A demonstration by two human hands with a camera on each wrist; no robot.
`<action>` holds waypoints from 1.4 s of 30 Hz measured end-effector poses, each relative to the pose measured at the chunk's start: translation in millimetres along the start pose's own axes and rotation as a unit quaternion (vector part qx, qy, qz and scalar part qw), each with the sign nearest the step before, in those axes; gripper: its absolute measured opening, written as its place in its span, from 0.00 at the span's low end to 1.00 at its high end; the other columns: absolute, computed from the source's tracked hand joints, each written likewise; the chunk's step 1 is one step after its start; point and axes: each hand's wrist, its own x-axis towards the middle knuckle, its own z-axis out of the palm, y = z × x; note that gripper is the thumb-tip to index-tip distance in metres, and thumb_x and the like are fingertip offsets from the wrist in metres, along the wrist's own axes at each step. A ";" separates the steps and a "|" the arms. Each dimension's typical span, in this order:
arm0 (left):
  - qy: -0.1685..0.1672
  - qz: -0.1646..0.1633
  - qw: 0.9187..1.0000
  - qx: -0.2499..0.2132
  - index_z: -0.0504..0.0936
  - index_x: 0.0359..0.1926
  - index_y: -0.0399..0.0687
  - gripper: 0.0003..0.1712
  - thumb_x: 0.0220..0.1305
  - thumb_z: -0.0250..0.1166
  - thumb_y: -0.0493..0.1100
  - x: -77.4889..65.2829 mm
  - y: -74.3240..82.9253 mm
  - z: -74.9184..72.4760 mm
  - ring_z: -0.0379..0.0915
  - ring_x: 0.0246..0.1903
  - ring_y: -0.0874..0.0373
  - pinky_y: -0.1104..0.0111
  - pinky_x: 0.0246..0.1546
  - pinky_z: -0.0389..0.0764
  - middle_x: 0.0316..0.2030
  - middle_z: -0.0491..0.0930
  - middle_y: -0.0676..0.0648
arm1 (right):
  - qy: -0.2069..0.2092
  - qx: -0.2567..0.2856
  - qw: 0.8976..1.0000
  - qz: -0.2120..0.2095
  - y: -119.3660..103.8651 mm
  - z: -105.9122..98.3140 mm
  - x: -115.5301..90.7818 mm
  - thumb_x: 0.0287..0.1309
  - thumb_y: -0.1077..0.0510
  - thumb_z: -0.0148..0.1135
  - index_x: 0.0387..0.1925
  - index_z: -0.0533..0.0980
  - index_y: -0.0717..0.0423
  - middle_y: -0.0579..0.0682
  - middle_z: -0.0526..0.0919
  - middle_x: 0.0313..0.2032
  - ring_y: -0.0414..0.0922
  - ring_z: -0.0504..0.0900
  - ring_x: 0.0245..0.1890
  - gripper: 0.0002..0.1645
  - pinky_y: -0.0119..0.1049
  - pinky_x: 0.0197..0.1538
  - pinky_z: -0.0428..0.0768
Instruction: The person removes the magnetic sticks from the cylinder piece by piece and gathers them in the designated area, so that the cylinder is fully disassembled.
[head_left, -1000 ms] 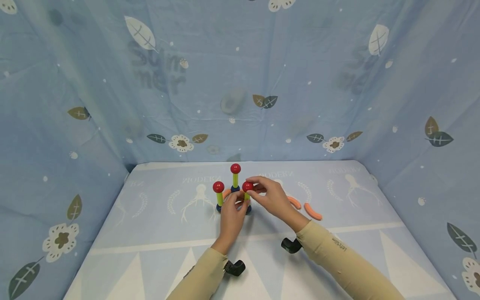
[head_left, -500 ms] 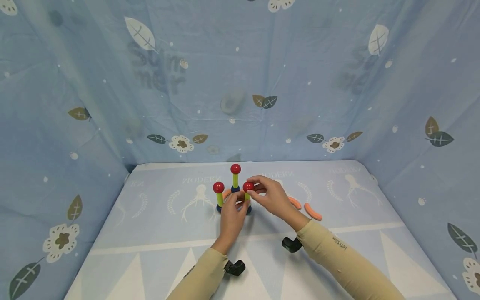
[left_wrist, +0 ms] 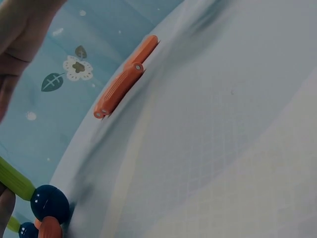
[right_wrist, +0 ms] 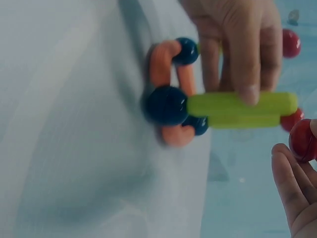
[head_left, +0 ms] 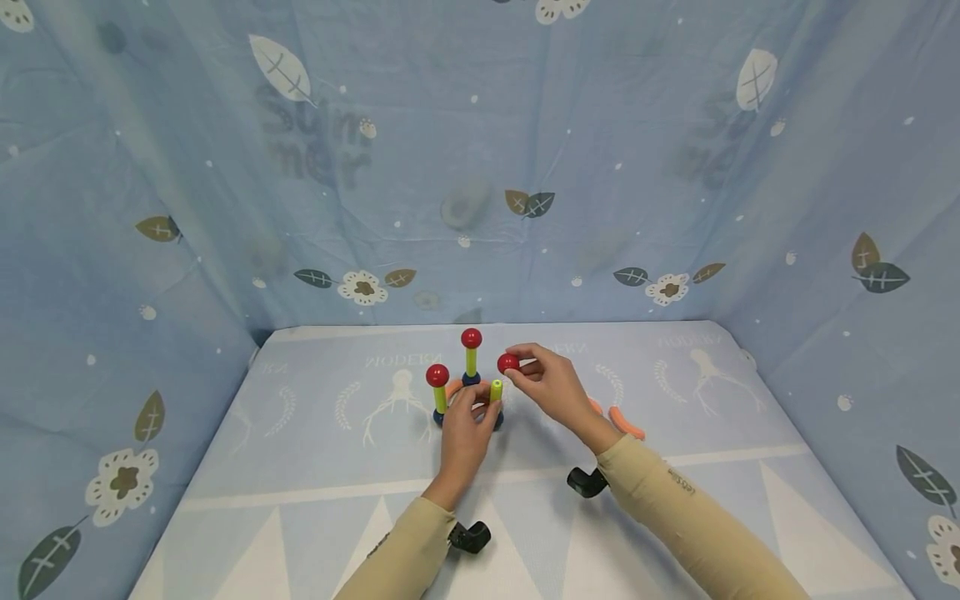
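My left hand (head_left: pixel 465 437) grips a yellow-green rod (head_left: pixel 497 390) that stands on a dark blue ball (right_wrist: pixel 167 105). My right hand (head_left: pixel 555 390) pinches a red ball (head_left: pixel 507 363) between thumb and fingers, just above and right of the rod's bare top. Two other green rods carry red balls: a left one (head_left: pixel 437 375) and a back one (head_left: pixel 471 337). Below, curved orange pieces (right_wrist: pixel 161 64) link the dark blue balls into a ring, partly hidden by my left hand in the head view.
To the right on the table lie loose curved orange pieces (head_left: pixel 626 423), one partly behind my right wrist. Black wrist mounts (head_left: pixel 470 537) hang under both forearms. Blue patterned cloth (head_left: pixel 465 167) walls in the table at the back and sides.
My right hand has pulled the red ball off the rod, moving it up and to the right. The rod's top now shows. My left hand has stayed in place.
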 end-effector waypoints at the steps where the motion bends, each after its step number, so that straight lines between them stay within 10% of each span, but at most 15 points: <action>1: -0.001 -0.002 1.000 0.000 0.81 0.50 0.42 0.14 0.64 0.71 0.34 0.0 -0.1 0.2 0.82 0.46 0.56 0.70 0.47 0.84 0.44 0.82 0.46 | 0.002 -0.005 1.000 0.008 4.6 -0.5 1.4 0.65 0.53 0.70 0.57 0.80 0.52 0.51 0.85 0.51 0.45 0.88 0.42 0.21 0.39 0.45 0.87; 19: -0.002 0.005 1.000 0.000 0.81 0.49 0.39 0.13 0.65 0.70 0.35 -0.2 1.7 -1.3 0.82 0.47 0.55 0.71 0.46 0.84 0.45 0.82 0.44 | -0.023 -0.102 0.987 0.123 67.6 3.8 38.1 0.66 0.59 0.68 0.59 0.79 0.54 0.53 0.84 0.55 0.49 0.83 0.48 0.21 0.46 0.53 0.82; 42: 0.000 0.001 1.000 0.012 0.80 0.50 0.41 0.14 0.65 0.71 0.37 -0.2 -1.6 0.0 0.82 0.47 0.56 0.71 0.47 0.84 0.45 0.82 0.45 | -0.038 -0.124 0.978 0.164 86.5 10.1 53.4 0.66 0.60 0.67 0.61 0.77 0.55 0.56 0.82 0.58 0.52 0.80 0.54 0.23 0.49 0.61 0.78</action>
